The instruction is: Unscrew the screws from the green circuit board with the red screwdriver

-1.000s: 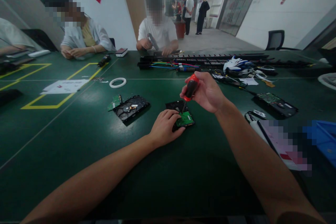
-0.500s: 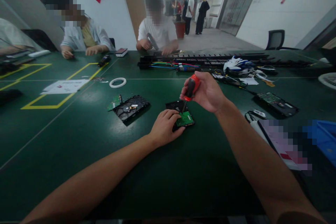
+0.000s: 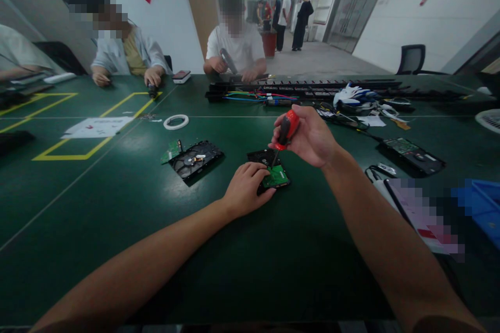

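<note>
Hard drives, three, all on one green table [image 3: 175, 270]: the worked drive [image 3: 278, 178], green board uppermost, lies between the hands; the left-side drive [image 3: 197, 161] has one loose circuit board [image 3: 170, 152] against it; the right-side drive [image 3: 412, 156] lies well apart. Screwdriver, one, red and black [image 3: 288, 127], slanted, its handle pinched between right hand [image 3: 314, 138] thumb and curled fingers, shaft down at the worked drive. Left hand [image 3: 245, 190], one, on that drive, fingers close together, thumb set apart. White ring, one [image 3: 175, 122].
</note>
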A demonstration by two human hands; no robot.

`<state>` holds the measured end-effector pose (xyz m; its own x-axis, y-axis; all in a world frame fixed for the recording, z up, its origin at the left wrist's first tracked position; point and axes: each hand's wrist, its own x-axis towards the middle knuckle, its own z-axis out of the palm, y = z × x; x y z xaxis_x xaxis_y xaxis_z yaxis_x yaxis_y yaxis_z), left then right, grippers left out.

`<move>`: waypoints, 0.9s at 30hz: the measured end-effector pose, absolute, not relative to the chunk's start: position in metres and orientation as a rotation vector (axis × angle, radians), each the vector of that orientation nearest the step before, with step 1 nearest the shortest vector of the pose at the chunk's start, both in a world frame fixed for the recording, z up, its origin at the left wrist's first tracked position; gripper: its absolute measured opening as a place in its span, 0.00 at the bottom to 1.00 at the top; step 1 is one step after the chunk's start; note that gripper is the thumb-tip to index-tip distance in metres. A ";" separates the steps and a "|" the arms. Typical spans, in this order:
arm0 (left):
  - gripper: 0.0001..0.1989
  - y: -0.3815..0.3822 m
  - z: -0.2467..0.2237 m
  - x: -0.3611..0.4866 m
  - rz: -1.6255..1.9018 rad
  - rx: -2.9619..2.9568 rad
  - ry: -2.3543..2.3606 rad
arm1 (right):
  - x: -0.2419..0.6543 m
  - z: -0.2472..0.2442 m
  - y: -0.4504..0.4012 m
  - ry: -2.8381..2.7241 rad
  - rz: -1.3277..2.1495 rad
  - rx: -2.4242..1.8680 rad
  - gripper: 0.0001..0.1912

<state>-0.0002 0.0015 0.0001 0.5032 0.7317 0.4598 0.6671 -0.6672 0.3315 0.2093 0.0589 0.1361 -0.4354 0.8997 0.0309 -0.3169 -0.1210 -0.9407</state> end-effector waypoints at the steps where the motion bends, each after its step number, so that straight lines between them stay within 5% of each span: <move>1: 0.19 0.001 0.000 0.000 0.890 2.624 1.226 | 0.209 0.137 0.058 -1.235 1.705 -0.734 0.24; 27: 0.18 0.002 -0.002 -0.001 0.892 2.627 1.229 | 0.216 0.150 0.054 -1.289 1.680 -0.897 0.22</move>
